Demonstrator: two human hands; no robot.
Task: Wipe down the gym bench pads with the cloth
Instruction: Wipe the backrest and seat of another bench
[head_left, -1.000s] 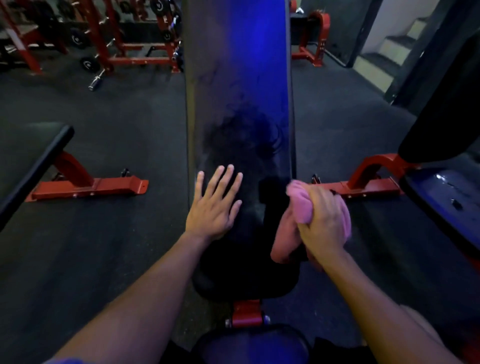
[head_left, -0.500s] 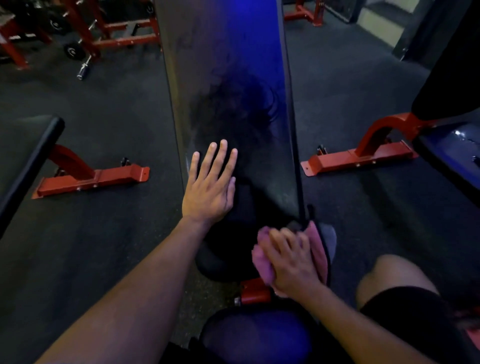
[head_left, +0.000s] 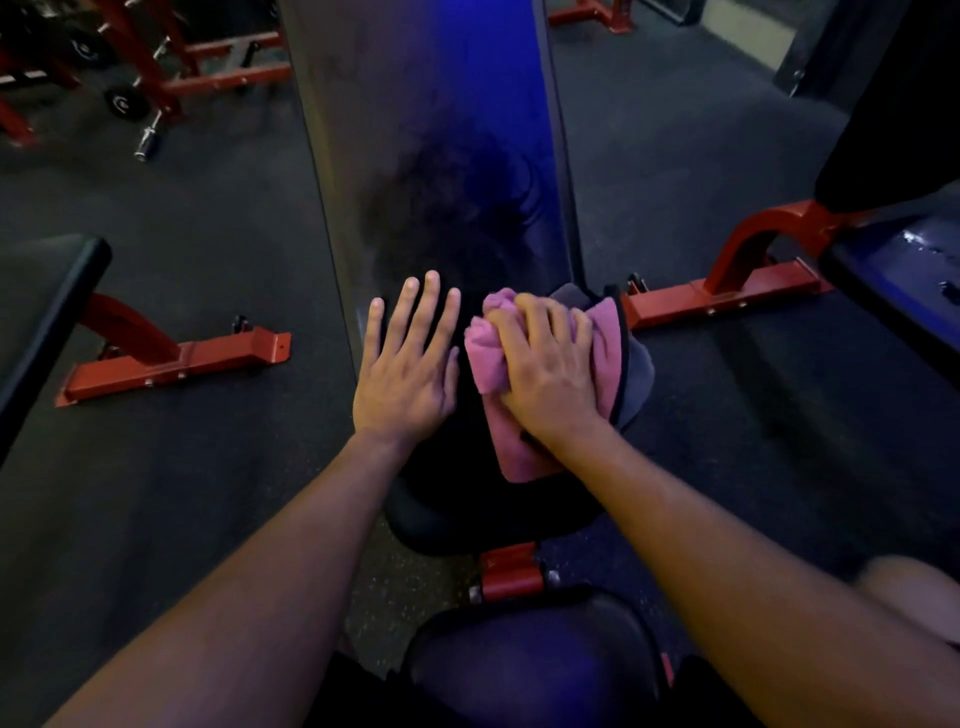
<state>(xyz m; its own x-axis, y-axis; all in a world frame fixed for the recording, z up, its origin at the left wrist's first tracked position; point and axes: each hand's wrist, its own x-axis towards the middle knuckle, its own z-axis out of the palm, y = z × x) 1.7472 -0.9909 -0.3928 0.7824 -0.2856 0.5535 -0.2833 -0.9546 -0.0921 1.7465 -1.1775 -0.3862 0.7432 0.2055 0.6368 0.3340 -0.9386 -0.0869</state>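
back pad (head_left: 431, 130): top cut off by upper edge
cloth (head_left: 605, 338): middle hidden under right hand (head_left: 550, 374)
knee (head_left: 919, 597): blurred, cut by right edge
weight rack (head_left: 156, 62): cut off at upper left

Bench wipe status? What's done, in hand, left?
Done: can't confirm; the long back pad shows a dark smudged patch mid-length, so it doesn't look finished. In hand: the right hand grips the pink cloth on the pad's near end, while the left hand rests flat beside it. Left: the upper pad and the seat pad nearest the camera.
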